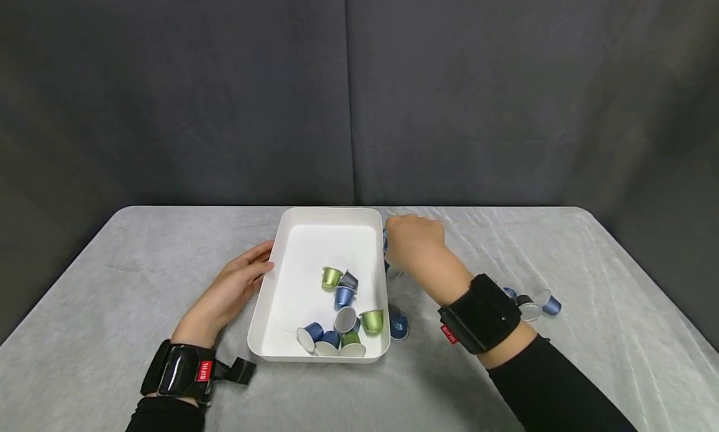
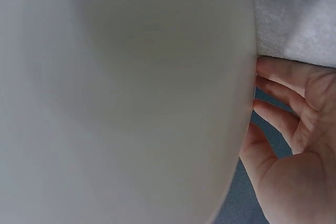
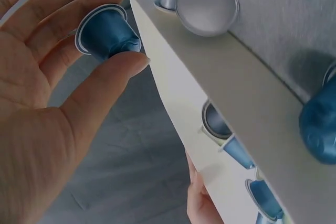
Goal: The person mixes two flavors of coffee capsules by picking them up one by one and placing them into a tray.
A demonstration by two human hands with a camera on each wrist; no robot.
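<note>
A white tray (image 1: 292, 232) sits mid-table with several blue, green and grey coffee capsules (image 1: 344, 298) in its near half. My left hand (image 1: 255, 266) lies flat on the cloth, straight fingers (image 2: 278, 85) touching the tray's left wall (image 2: 131, 103). My right hand (image 1: 403, 235) hovers at the tray's far right rim. It pinches a blue capsule (image 3: 107, 31) between thumb (image 3: 123, 66) and fingers, just outside the tray wall (image 3: 220, 77).
Loose capsules lie on the grey cloth right of the tray: a blue one (image 1: 399, 326) near the front corner, one (image 1: 394, 272) under my right wrist, and a small group (image 1: 533, 304) further right. A dark curtain stands behind the table.
</note>
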